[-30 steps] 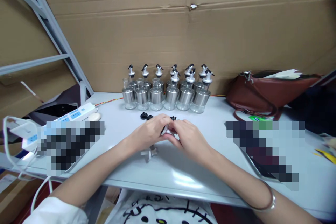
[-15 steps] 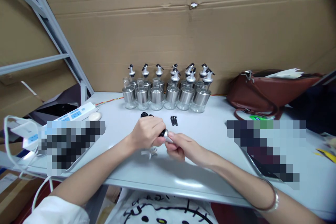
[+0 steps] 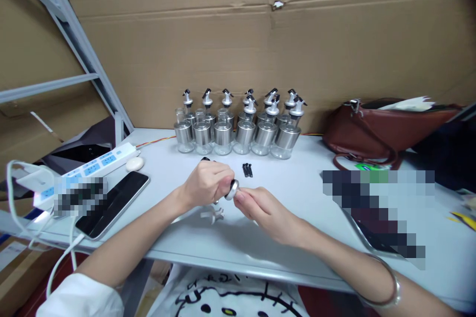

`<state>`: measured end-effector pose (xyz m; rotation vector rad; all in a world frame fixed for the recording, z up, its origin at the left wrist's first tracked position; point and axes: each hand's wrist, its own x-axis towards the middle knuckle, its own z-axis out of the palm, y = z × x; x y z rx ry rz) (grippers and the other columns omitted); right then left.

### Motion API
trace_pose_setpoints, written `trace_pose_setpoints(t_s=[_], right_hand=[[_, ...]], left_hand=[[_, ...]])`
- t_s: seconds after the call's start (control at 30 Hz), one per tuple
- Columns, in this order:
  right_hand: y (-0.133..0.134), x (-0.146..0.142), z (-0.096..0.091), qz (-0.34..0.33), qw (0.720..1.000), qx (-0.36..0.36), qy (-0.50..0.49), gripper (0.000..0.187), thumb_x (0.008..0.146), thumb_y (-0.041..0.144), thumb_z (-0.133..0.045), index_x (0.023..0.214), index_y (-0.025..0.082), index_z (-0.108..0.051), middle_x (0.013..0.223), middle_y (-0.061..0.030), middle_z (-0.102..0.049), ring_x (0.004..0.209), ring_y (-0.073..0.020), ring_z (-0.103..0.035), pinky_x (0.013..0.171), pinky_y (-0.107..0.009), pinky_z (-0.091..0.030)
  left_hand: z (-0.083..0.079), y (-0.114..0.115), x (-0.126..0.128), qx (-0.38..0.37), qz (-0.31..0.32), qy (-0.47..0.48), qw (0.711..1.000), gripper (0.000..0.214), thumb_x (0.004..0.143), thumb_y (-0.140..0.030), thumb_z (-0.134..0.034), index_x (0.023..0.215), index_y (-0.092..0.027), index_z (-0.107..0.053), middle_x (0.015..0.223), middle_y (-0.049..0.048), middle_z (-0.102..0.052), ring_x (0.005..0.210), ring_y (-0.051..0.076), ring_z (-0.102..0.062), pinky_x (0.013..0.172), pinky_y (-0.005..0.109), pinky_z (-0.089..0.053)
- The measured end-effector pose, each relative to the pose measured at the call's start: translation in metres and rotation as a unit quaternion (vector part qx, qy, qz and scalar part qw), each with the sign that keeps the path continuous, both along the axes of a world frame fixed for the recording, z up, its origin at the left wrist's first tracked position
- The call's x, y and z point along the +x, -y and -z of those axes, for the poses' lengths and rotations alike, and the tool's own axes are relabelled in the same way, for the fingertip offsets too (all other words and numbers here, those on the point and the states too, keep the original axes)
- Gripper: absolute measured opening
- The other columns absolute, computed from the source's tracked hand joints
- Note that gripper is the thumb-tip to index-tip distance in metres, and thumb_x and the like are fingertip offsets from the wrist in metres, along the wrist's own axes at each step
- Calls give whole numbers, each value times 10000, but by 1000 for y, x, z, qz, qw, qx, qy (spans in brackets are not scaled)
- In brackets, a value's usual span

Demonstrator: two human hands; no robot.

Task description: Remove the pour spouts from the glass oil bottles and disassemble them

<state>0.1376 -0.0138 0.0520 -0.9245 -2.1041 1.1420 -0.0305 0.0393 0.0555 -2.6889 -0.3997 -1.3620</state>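
Note:
Between my two hands is a bottle pour spout (image 3: 232,190) with a silver collar and a black base. My left hand (image 3: 207,183) is closed around its black end. With thumb and fingers, my right hand (image 3: 267,212) grips the silver end, most of which is hidden. Just below my left hand lie small whitish plastic pieces (image 3: 213,215) on the table. Several small black levers (image 3: 247,170) sit side by side beyond my hands. Behind my left hand a black part (image 3: 205,159) shows only partly.
Glass bottles with steel sleeves (image 3: 223,134) stand in rows at the back; three in front lack spouts. On the left are a power strip (image 3: 92,168), a round white object (image 3: 134,164) and a phone (image 3: 115,205). A brown bag (image 3: 375,131) and a blurred-out device (image 3: 372,213) are right.
My right hand has turned slightly and its fingers have shifted on the spout, so the silver collar shows more. My left thumb has moved up against the black part.

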Motion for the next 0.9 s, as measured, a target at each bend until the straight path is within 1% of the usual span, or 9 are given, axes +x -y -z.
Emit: trace_pose_setpoints(t_s=[0.1,0.17,0.27,0.4,0.5,0.6,0.7,0.77,0.9], right_hand=[[-5,4,-3,31,976,169,132,444,973,487,-195,652,214,-336,513,59,-295,446,-93,-195,467,-256,-180],[-9,7,-2,50,934,290,204,447,988,429,-176,686,201,-414,491,42,-352,422,-103,-196,472,-277,-149],[-13,10,-2,60,865,429,252,486,1006,369,-175,704,168,-498,495,-13,-482,404,-118,-316,495,-294,-167],[-14,10,-2,70,812,519,257,486,1015,319,-210,675,157,-517,494,-36,-535,416,-132,-418,519,-301,-206],[-10,8,1,68,804,538,245,474,1011,296,-208,678,158,-515,486,-29,-531,409,-132,-404,518,-305,-211],[-5,7,4,46,852,469,229,436,997,302,-197,688,176,-478,474,3,-474,401,-121,-318,503,-299,-193],[1,7,2,6,935,298,193,357,972,327,-222,676,207,-380,496,45,-373,426,-101,-247,489,-279,-180],[4,8,-1,-24,975,170,142,351,964,374,-241,657,216,-302,514,63,-305,443,-87,-230,482,-257,-190],[7,6,-2,-62,998,-33,7,503,942,580,-248,603,209,-275,529,65,-270,484,-77,-231,480,-234,-226]], left_hand=[[0,-2,-1,-32,11,0,999,452,1006,-299,-165,599,-198,-335,486,-40,-363,432,91,-306,441,222,-262],[0,-4,-1,-57,7,-6,998,457,1007,-300,-169,600,-193,-349,490,-42,-365,427,83,-317,434,210,-271],[1,-7,-3,-78,-16,-27,996,481,1007,-300,-153,591,-187,-366,487,-40,-371,421,79,-334,434,202,-292],[-1,-8,-7,-27,-40,-61,997,489,1005,-265,-159,589,-181,-404,485,-32,-407,433,88,-358,442,212,-307],[-5,-6,-10,70,-46,-81,993,481,993,-240,-175,596,-182,-440,497,-13,-443,460,114,-365,459,241,-315],[-9,0,-11,125,-40,-89,987,496,984,-224,-156,591,-184,-456,507,2,-449,487,132,-365,485,256,-334],[-11,4,-11,132,-27,-96,986,536,985,-240,-123,566,-185,-452,499,6,-425,491,141,-341,487,269,-329],[-11,5,-10,132,-21,-94,987,558,988,-259,-111,546,-186,-442,490,6,-405,489,145,-320,479,276,-316],[-11,8,-10,142,-9,-79,987,577,990,-277,-106,522,-187,-432,477,6,-373,483,148,-299,467,287,-295]])
